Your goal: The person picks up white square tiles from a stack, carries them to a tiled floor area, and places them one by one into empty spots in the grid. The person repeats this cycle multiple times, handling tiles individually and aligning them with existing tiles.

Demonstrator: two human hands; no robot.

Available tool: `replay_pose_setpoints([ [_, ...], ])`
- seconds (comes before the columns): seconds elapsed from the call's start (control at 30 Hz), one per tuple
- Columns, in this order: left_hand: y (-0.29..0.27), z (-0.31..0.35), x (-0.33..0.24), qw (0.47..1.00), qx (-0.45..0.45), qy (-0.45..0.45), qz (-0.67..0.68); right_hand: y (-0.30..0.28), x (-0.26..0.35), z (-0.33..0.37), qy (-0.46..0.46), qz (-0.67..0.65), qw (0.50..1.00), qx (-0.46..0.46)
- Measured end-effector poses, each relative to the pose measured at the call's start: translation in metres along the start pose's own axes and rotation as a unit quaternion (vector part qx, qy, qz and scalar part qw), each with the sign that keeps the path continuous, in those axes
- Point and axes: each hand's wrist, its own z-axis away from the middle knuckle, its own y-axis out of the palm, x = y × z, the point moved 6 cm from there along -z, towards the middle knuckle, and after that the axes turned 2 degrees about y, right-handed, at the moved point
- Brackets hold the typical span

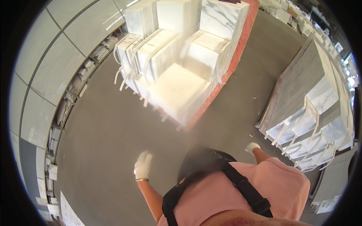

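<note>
My left hand (pixel 143 165), in a white glove with a bracelet at the wrist, hangs in the air over the grey floor. Its fingers point forward, slightly blurred and apart, with nothing in them. On the other side of my body, my right hand (pixel 252 147), also in a white glove, hangs low; its fingers are too small to make out. Neither hand touches anything. Ahead stands a red pallet (pixel 237 56) loaded with stacks of white marble tiles (pixel 179 88). White straps (pixel 149 67) run over some stacks, their loose ends sticking out at the base.
To the right stands another pallet load of strapped marble tiles (pixel 301 90). Large pale panels (pixel 56 64) line the left wall, with a row of stone pieces (pixel 71 88) along its foot. Small scraps lie on the grey floor (pixel 102 124) near the right stack.
</note>
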Motion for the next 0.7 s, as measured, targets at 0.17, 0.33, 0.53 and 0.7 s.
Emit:
replay_pose_setpoints([
  [0.17,0.013,-0.074,0.017,0.978,0.155,0.112,-0.080,-0.157,0.128,-0.072,0.054,-0.179,0.979,-0.077],
  [0.33,-0.018,-0.120,0.094,0.995,0.042,0.093,-0.002,-0.329,0.255,-0.086,-0.077,-0.252,0.945,-0.196],
  [0.53,-0.022,-0.211,0.155,0.982,0.165,-0.007,-0.094,-0.459,0.296,-0.095,-0.033,-0.247,0.910,-0.332],
  [0.7,-0.027,-0.350,0.075,0.972,0.204,0.076,-0.086,-0.516,0.287,-0.057,0.051,-0.212,0.909,-0.355],
])
